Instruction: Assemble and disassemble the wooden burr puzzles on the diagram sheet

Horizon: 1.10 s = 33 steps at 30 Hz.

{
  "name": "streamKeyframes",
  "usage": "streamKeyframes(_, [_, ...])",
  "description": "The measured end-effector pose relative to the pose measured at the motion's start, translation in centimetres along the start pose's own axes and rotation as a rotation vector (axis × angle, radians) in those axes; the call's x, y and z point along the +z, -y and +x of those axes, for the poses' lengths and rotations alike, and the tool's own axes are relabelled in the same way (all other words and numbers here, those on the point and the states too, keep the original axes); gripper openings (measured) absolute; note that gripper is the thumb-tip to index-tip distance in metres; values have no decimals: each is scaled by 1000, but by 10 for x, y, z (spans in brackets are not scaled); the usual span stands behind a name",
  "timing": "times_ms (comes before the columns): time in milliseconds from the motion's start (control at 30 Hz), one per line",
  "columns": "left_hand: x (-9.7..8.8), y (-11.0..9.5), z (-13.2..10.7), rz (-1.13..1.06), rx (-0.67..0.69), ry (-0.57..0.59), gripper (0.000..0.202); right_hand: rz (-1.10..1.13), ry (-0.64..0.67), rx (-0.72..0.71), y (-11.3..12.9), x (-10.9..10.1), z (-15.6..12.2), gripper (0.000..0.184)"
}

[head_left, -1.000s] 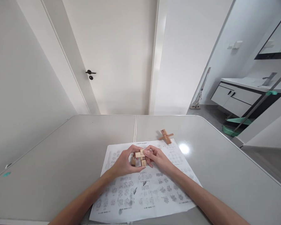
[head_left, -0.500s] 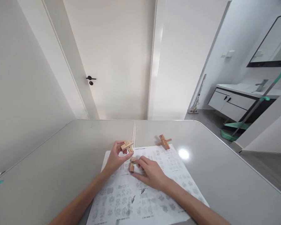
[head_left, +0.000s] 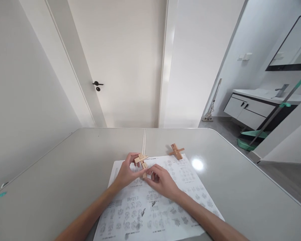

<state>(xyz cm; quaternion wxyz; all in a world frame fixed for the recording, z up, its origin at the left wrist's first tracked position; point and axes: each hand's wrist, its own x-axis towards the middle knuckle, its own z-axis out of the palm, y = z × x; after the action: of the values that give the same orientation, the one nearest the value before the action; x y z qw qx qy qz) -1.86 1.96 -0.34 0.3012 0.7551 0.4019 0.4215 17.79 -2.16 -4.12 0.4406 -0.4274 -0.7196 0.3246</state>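
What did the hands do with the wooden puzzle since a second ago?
The hands split apart: the left hand lifted away a crossed part and holds it; the right hand dropped to the paper sheet, then moved back up to the left hand. The other wooden cross and the table stayed put.

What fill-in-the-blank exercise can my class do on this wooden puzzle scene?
The left hand and right hand are over a diagram sheet on a ___ table. The wooden puzzle cluster is pinched in the ___ hand. The lone wooden cross lies nearer the ___ hand. Missing words: grey; left; right.
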Motion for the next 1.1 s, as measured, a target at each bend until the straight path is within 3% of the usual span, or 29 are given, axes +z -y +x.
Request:
streamKeyframes(267, [-3, 1, 2, -129, -51, -4, 48, 869, 17, 397, -3, -18, 13, 35])
streamKeyframes(433, [-1, -5, 1, -139, -37, 12, 47, 1132, -48, 430, -1, -24, 12, 35])
streamKeyframes(700, [-1, -1, 0, -124, -27, 39, 48, 1160, -81, 481, -3, -25, 14, 40])
streamKeyframes(1100, [0, -2, -2, -121, 3, 66, 48, 1137, 4, 429, -6, -26, 11, 52])
